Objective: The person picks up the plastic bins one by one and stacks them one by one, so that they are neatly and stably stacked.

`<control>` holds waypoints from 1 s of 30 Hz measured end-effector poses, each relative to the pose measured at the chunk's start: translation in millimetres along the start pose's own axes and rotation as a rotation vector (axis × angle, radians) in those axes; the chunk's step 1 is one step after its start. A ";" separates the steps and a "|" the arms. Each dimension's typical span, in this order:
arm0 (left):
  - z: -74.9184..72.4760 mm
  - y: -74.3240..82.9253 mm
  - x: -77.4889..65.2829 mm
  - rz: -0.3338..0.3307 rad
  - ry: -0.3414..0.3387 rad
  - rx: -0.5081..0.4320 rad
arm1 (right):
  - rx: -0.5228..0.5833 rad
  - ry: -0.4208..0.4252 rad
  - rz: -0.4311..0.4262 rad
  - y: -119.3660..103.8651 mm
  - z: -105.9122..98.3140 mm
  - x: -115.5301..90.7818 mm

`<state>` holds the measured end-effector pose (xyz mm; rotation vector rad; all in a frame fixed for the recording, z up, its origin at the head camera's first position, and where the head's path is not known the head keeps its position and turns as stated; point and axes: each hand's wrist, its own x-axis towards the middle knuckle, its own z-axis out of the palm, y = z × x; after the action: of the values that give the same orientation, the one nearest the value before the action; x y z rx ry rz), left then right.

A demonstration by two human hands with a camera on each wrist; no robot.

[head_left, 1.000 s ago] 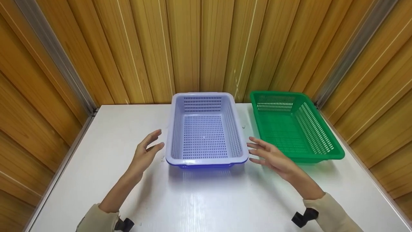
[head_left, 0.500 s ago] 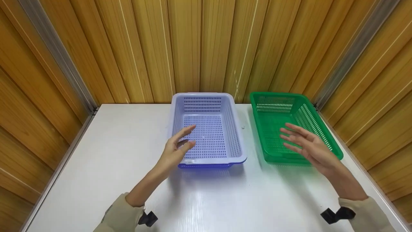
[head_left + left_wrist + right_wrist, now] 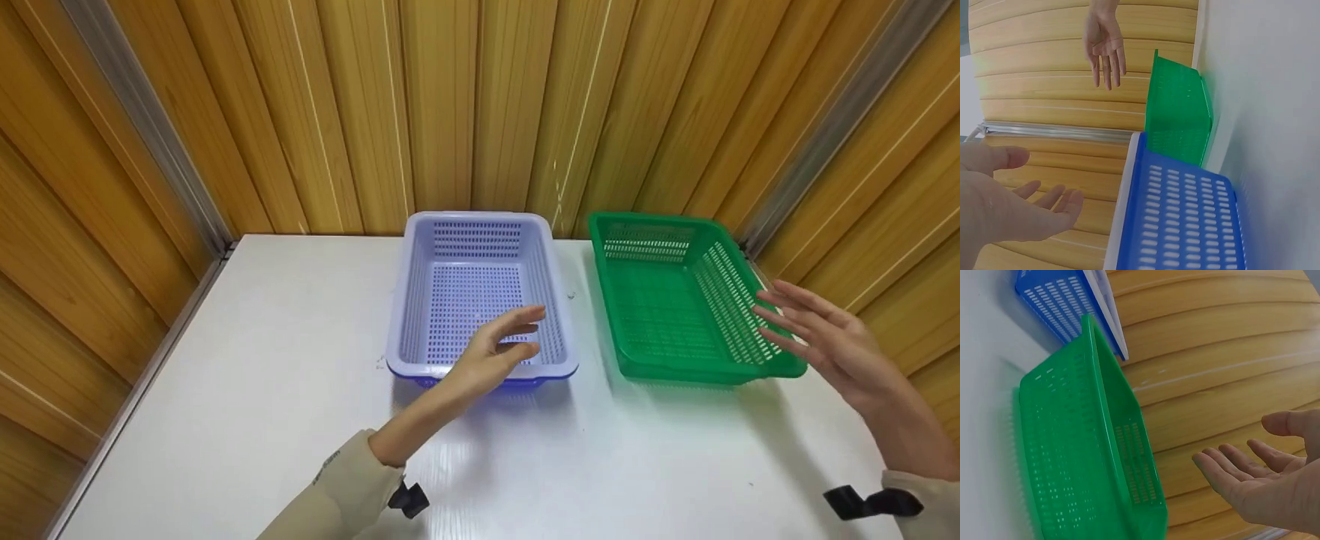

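My left hand [image 3: 484, 364] hovers above the near rim of a lavender slotted basket [image 3: 416, 300], its fingers loosely bent and holding nothing. Beneath the lavender rim, blue slotted basket walls [image 3: 1179, 219] show in the left wrist view; they appear to belong to a second basket nested around it. A green slotted basket [image 3: 660, 300] stands to the right, and nothing lies inside either basket. Past its right near corner, my right hand [image 3: 844, 345] is raised with fingers spread. The right wrist view has that hand's palm [image 3: 1275, 495] apart from the green basket.
Both baskets stand on a white table [image 3: 300, 337] near its back edge, with a narrow gap between them. Yellow wood-look panels [image 3: 442, 105] rise behind and at both sides, with metal strips [image 3: 142, 112] at the corners.
Both hands have moved right: the left from beside the lavender basket to over its near rim, the right from between the baskets to the green basket's right side. The baskets stay put.
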<state>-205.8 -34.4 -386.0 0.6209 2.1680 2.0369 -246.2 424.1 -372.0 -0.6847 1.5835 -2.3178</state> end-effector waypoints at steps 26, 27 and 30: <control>76.4 -19.5 34.6 -0.246 -0.220 -0.067 | 0.162 0.075 0.032 18.4 -65.8 -25.4; 77.3 -20.0 34.8 -0.262 -0.225 -0.055 | 0.167 0.076 0.029 19.2 -66.3 -25.7; 81.2 -22.1 35.8 -0.304 -0.236 -0.039 | 0.189 0.084 0.021 20.4 -69.2 -26.5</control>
<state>-215.3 53.7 -408.4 0.4663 1.9473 1.7494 -259.9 484.3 -417.8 -0.5309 1.3726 -2.4695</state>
